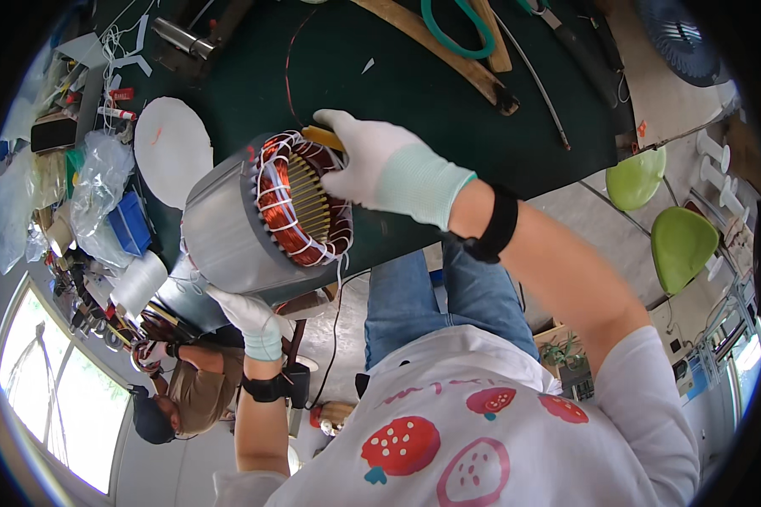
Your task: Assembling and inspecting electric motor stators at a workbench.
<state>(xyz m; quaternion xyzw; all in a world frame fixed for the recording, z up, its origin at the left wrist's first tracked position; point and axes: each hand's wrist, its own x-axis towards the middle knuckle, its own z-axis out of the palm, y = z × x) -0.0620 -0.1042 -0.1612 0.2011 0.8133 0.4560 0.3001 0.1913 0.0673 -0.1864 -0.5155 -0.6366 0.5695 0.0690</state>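
A motor stator (228,224) lies on its side on the dark green table, a grey metal cylinder with its open end toward the right. Red-brown copper windings (275,203), laced with white cord, ring that end, and yellowish strips line the bore. My right hand (372,156), in a white glove, is closed on a flat yellow strip (323,138) at the top of the windings, its thumb over the ring's edge. My left hand (249,317), also gloved, rests against the stator's near side with fingers stretched out; some fingers are hidden.
A white disc (173,152) lies left of the stator. Plastic bags (101,190), a blue bin (129,222) and a white spool (139,283) crowd the left. Wooden sticks (431,51) and green-handled scissors (473,42) lie at the back. Another person (194,384) works at lower left.
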